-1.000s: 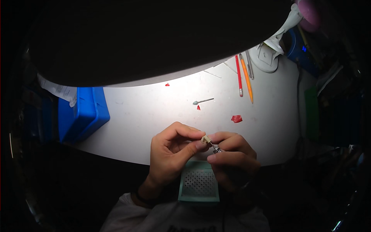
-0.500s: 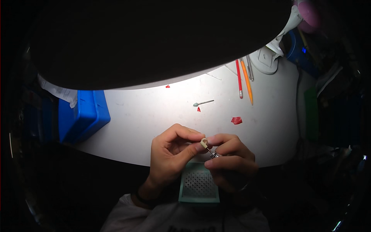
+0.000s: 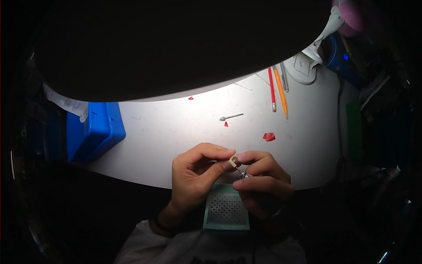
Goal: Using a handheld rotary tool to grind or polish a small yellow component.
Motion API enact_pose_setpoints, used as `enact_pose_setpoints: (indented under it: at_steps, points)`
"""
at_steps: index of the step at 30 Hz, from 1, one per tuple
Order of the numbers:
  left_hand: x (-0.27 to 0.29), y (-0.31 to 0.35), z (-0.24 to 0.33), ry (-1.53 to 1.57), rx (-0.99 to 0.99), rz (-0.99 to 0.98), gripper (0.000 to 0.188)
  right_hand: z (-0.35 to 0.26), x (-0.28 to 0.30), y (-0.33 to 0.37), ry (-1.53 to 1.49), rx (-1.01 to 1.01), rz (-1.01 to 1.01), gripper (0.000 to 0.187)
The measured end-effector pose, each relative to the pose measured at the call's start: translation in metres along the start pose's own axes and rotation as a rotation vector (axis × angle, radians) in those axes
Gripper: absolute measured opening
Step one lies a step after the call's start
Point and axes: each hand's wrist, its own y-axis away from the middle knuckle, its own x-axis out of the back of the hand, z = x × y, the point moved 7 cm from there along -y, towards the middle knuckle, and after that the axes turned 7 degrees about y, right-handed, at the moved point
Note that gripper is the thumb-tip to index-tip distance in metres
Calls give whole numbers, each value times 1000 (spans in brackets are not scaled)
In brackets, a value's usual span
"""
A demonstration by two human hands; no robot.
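Note:
Between the thumb and forefinger of my left hand point(image 3: 193, 176) is a small beige U-shaped piece point(image 3: 232, 163). My right hand point(image 3: 266, 178) is closed around a rotary handpiece point(image 3: 245, 175), whose metal nose and thin bit show while its body is hidden by the fingers. The bit points up and left and meets the lower edge of the beige piece; exact contact is too small to tell. Right fingertips rest close beside the piece. Below both hands sits a green-framed tray with a perforated grille point(image 3: 226, 211).
A large dark lamp shade point(image 3: 176, 44) hangs over the white table point(image 3: 167, 132). On it lie a grey-green mounted grinding bit point(image 3: 231, 117), red scraps point(image 3: 269, 137), a red pencil point(image 3: 272, 90) and an orange pencil point(image 3: 280, 92). Blue bins point(image 3: 103, 127) stand left, a white lamp base point(image 3: 301, 68) right.
The beige piece has turned slightly, and my left fingers have shifted a little with it. The handpiece and the right hand stay almost in the same place.

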Motion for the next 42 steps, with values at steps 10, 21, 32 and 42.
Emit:
enact_pose_setpoints:
  at_steps: [10,21,32,42]
  points:
    - [-5,-3,0,12,107,-3,19,-1,5,-1,15,5,119,31]
    - [-3,-2,0,10,57,-23,19,-1,3,0,11,-8,110,29]
    - [-3,-2,0,58,56,-22,19,0,2,1,-2,-45,100,28]
    - [-2,-1,2,13,36,-2,16,2,-1,2,-9,-10,81,31]
